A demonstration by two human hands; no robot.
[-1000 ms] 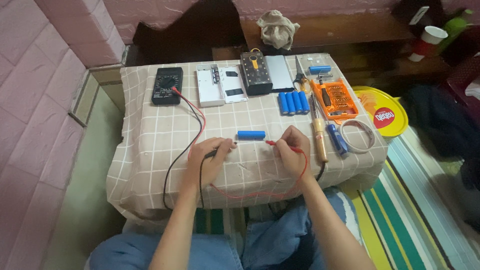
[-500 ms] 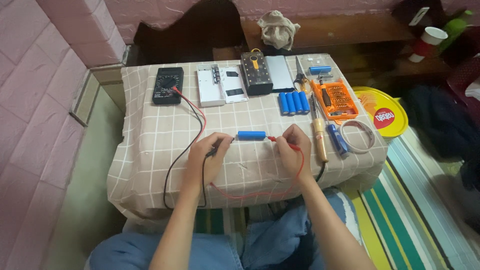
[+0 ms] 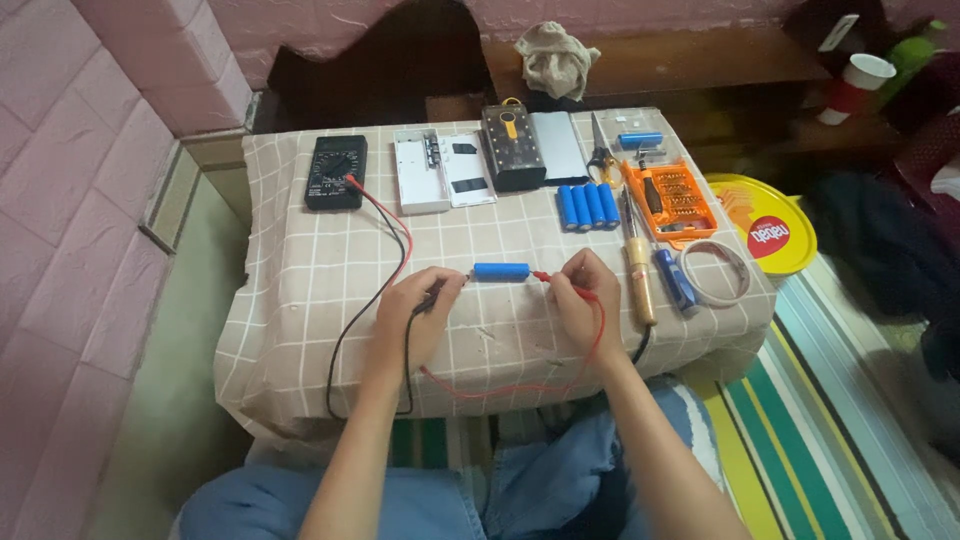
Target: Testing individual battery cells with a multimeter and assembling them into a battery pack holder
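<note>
Blue cylindrical battery cell (image 3: 501, 271) lies on its side near the middle of the checked cloth (image 3: 300, 300) that covers the low table, long axis running 9 to 3 o'clock. Smooth blue sleeve, ends slightly paler; which end is which pole is too small to tell.

Left hand (image 3: 418, 315) at 9 o'clock of the cell, fingers pressed together around a black probe (image 3: 447, 291) whose tip meets the cell's left end. Right hand (image 3: 582, 300) at 3 o'clock, pinching a red probe (image 3: 552, 280) against the right end. Whether the tips touch metal cannot be made out.

Black lead (image 3: 355, 330) and red lead (image 3: 395, 235) run up to a black multimeter (image 3: 335, 172) at 10 o'clock; its display is unreadable from here. Part of the red lead loops under the right wrist along the near table edge.

At 12 o'clock: open white case (image 3: 443, 170), dark box (image 3: 512, 148) with grey slab beside it. At 1 o'clock: four blue cells in a row (image 3: 587, 204), touching side by side. At 2 o'clock: orange tray of screwdriver bits (image 3: 670, 195), bits too fine to count. Wooden-handled tool (image 3: 637, 290) just right of the right hand, its cord dropping off the edge. Yellow round tin lid (image 3: 765, 225) partly behind the table corner
</note>
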